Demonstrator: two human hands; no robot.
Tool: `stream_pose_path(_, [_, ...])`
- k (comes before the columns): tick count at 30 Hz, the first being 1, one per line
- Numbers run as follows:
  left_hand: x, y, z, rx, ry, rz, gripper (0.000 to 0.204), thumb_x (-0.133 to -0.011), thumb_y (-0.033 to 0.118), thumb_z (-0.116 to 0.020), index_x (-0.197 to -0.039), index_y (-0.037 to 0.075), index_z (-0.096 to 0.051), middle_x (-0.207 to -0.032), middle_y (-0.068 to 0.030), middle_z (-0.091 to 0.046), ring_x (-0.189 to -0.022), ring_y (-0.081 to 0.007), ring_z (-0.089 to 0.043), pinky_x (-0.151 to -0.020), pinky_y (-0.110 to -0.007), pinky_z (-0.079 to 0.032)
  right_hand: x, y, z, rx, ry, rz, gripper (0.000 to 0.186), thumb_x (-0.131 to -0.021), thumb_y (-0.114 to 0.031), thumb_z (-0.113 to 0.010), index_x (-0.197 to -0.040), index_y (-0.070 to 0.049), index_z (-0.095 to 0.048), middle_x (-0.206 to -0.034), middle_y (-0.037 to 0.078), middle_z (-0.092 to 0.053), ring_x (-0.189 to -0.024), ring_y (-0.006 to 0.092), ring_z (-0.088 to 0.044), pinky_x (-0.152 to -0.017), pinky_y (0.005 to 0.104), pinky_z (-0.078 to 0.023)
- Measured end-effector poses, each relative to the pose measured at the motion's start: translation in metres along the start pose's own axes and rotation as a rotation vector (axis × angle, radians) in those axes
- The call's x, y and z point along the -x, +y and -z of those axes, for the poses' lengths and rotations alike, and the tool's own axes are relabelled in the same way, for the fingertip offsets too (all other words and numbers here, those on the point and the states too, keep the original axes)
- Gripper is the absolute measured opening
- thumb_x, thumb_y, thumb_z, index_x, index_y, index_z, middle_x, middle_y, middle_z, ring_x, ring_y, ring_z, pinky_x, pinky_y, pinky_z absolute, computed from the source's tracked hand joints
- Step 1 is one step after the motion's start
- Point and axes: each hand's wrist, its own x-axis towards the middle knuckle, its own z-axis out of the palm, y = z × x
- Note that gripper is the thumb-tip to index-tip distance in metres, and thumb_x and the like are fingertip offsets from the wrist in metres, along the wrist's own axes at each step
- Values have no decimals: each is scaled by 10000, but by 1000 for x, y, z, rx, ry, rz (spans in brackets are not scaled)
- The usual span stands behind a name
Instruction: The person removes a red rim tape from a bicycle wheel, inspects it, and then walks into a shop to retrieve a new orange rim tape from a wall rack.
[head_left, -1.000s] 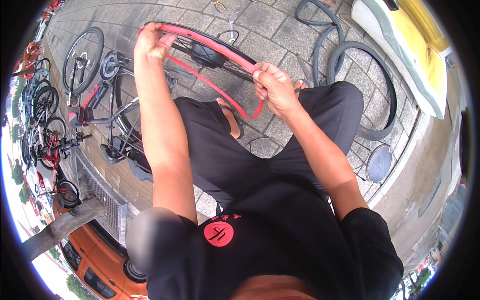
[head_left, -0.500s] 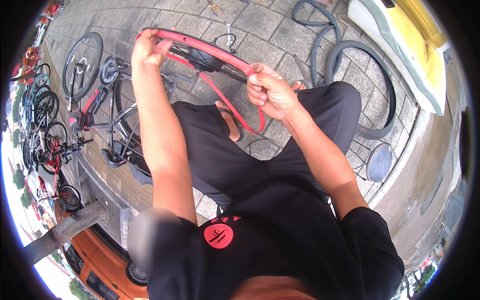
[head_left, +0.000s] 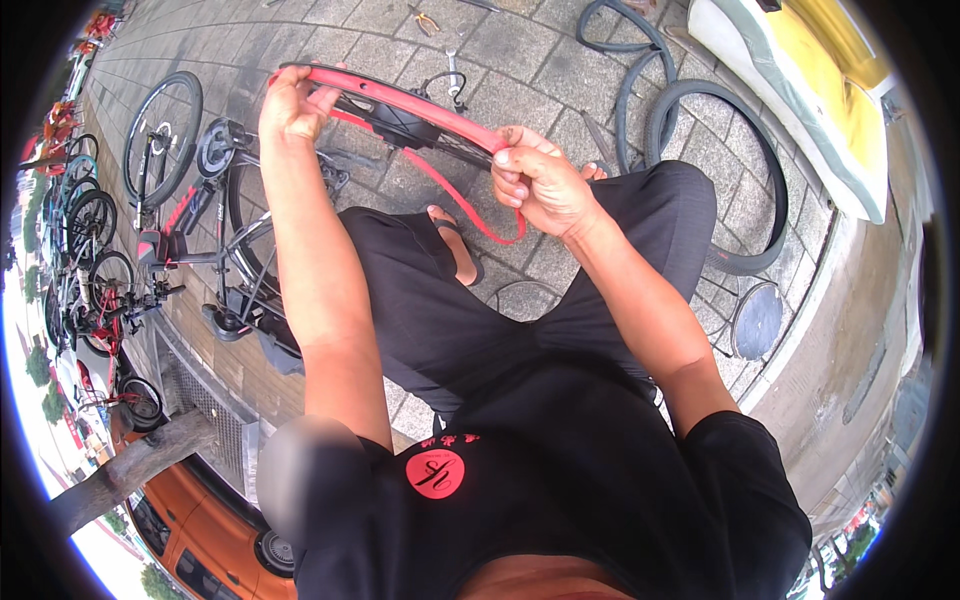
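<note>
My left hand (head_left: 298, 112) is closed on the far left of a black bicycle wheel rim with a red strip (head_left: 426, 108) lying along it. My right hand (head_left: 538, 182) pinches the strip and rim at the right end, thumb on top. A slack length of the red strip (head_left: 447, 183) hangs in a loop below the rim, down beside my right fingers. The wheel's black hub (head_left: 400, 127) and spokes show between my hands, with a short cable near the hub. The rest of the wheel is mostly hidden behind the rim.
A partly dismantled bicycle (head_left: 215, 150) lies left, with parked bicycles, a tree trunk and an orange car beyond. A tire (head_left: 775, 180), inner tube (head_left: 625, 120), pliers (head_left: 428, 25) and wrench (head_left: 452, 62) lie on the pavers. A yellow padded seat (head_left: 830, 45) stands at right.
The rim and both hands have shifted slightly downward and left. The hanging loop of red strip swung lower, then rose a little. Both hands stay closed on the rim.
</note>
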Motion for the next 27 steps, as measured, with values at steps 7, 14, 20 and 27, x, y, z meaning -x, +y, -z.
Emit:
stream_pose_path(7, [8, 3, 3, -15, 16, -6, 208, -963, 73, -535, -1154, 23, -469, -1209, -153, -581, -1098, -483, -683, -854, -592, -599, 5, -8, 1, 61, 85, -65, 103, -963, -123, -683, -1030, -66, -629, -676, -76, -465, -508, 31, -381, -463, 210, -310])
stream_pose_path(14, [11, 2, 1, -30, -5, -19, 134, -958, 31, -561, -1075, 41, -497, -1251, -181, -597, -1093, -496, -683, -860, -575, -627, -6, -1, 7, 335, 291, -76, 166, -961, -245, -735, -969, -89, -678, -667, -103, -479, -515, 11, -357, -470, 212, -262])
stream_pose_path(20, [19, 0, -6, -43, -4, -17, 121, -969, 63, -568, -1062, 48, -493, -1223, -165, -607, -1072, -493, -694, -880, -586, -620, -20, 10, 14, 694, 338, 24, 202, -984, -235, -686, -990, -36, -720, -747, -70, -615, -603, 19, -469, -538, 223, -361])
stream_pose_path(27, [38, -8, -12, -145, 85, -45, 483, -986, 210, -657, -1369, -22, -475, -1433, -230, -449, -1276, -480, -565, -897, -552, -614, -27, 11, 7, 712, 333, 37, 166, -984, -218, -679, -942, -57, -693, -719, -69, -582, -599, 19, -462, -540, 215, -365])
